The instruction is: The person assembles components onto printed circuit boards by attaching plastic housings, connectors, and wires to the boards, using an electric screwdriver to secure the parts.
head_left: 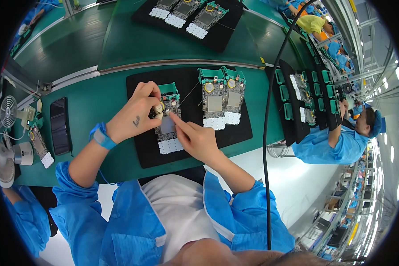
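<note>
A circuit board (167, 126) with a green plastic bracket at its far end and a white perforated strip at its near end lies on the black mat (148, 155). My left hand (135, 113) bends over its left side, thumb and forefinger closed in a pinch beside a yellow-rimmed round part; whitish covers sit on these fingertips. Whatever they pinch is hidden. From the right, my right hand (198, 141) reaches in with its index finger stretched out to the board's middle, thumb apart, nothing visible in its grip. Two similar boards (215, 103) (233, 99) stand side by side to the right.
At left lie a dark phone (60, 126), a small fan (9, 111) and another board (41, 146). More boards rest on a black mat (221, 37) across the rail (155, 64). A black cable (267, 133) hangs down. A co-worker in blue (323, 144) sits at right.
</note>
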`<state>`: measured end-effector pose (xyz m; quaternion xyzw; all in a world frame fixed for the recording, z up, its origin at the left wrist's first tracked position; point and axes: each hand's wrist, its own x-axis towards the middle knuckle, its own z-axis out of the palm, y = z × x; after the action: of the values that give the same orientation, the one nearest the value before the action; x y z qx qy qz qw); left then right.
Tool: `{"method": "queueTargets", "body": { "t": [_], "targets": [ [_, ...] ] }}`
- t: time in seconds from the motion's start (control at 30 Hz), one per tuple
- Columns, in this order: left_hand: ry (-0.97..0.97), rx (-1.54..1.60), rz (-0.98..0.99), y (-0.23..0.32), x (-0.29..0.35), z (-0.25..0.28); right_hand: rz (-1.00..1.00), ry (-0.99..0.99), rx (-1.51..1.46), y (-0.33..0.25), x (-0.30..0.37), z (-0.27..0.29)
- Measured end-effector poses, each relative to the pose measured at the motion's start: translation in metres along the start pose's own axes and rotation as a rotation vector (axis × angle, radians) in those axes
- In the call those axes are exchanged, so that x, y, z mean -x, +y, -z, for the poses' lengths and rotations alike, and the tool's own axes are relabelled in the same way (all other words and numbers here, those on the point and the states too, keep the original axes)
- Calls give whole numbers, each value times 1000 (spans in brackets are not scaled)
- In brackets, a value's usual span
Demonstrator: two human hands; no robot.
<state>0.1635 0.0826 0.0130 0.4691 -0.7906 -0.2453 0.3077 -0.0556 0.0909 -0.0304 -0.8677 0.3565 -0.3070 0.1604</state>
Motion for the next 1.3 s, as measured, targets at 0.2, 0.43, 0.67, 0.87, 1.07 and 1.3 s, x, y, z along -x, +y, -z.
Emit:
{"method": "queueTargets", "body": {
  "t": [0.2, 0.43, 0.67, 0.87, 1.07, 1.3],
  "targets": [
    [-29, -3, 25, -1, -1, -5, 140, -5, 297, 0, 4, -7],
    [-2, -50, -4, -6, 3, -8, 181, -41, 384, 2, 1, -9],
    [15, -51, -10, -7, 4, -9, 173, 19, 186, 10, 1, -9],
    [25, -52, -29, -6, 2, -9, 187, -46, 281, 8, 0, -4],
    [109, -214, -319, 9, 3, -27, -202, 304, 258, 42, 11, 26],
    [50, -311, -225, 5, 2, -45, -314, 343, 157, 48, 2, 22]
  ]
}}
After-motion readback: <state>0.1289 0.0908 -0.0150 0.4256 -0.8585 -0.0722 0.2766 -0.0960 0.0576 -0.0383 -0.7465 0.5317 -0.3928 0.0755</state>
